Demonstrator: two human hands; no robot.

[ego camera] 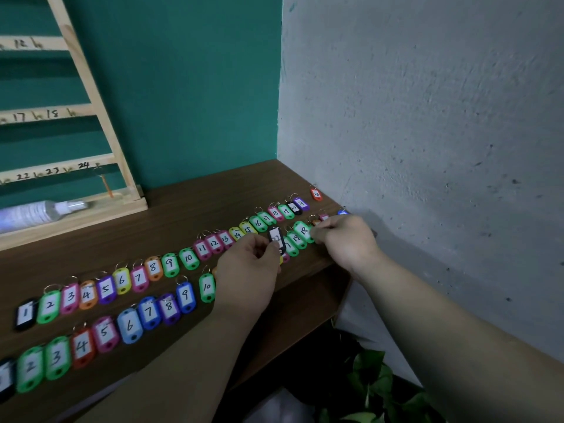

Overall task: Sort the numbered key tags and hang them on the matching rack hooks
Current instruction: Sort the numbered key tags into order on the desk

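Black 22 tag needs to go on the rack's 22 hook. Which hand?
Left hand, probably. Its fingers already pinch the black 22 tag, and the rack stands on that side. The right hand is over by the wall at the green 18 tag, farther from the rack.

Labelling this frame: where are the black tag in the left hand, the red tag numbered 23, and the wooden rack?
Black plastic key tag [276, 238]: head view, its white label.
Red plastic key tag numbered 23 [316, 194]: head view, its label.
Pale wooden rack [108, 129]: head view, its right upright.
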